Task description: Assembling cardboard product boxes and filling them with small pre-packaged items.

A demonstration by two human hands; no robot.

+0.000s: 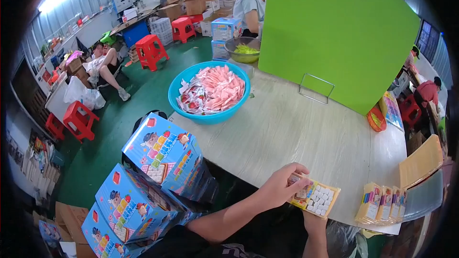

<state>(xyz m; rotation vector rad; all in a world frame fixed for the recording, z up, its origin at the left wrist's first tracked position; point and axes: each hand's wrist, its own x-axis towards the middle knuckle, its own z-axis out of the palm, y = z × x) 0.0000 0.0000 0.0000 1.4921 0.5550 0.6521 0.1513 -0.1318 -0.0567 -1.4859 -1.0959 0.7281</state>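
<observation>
Table: the pale table [296, 129] spreads before you, giving you a work surface within reach.
Board: the green board [334, 38] stands upright across the far side; it seems to screen you from the places beyond, and the wire frame [316, 89] at its foot perhaps steadies it.
Cartons: the blue printed cartons [160, 155] sit close together at your near left, beside the table, likely to spare its top; what bears them is hidden.
Basin: the blue basin [210, 118] rests at the far left corner, its wide rim keeping the loose pink and white sachets [217, 88] together.
Stock: yellow packs [375, 204] sit grouped at the right end, next to plastic sheets or trays [420, 167], seemingly for easy reach.
Left hand: your left hand [283, 185] grips the held pack's left end, fingers and thumb closed on it.
Right hand: your right hand [314, 220] is under it, apparently for support; you cannot tell its grip, since the pack hides the fingers.
Held pack: the held pack [311, 195] is at the table's near edge, right of centre, tilted so its white pieces [321, 199] face you.
</observation>
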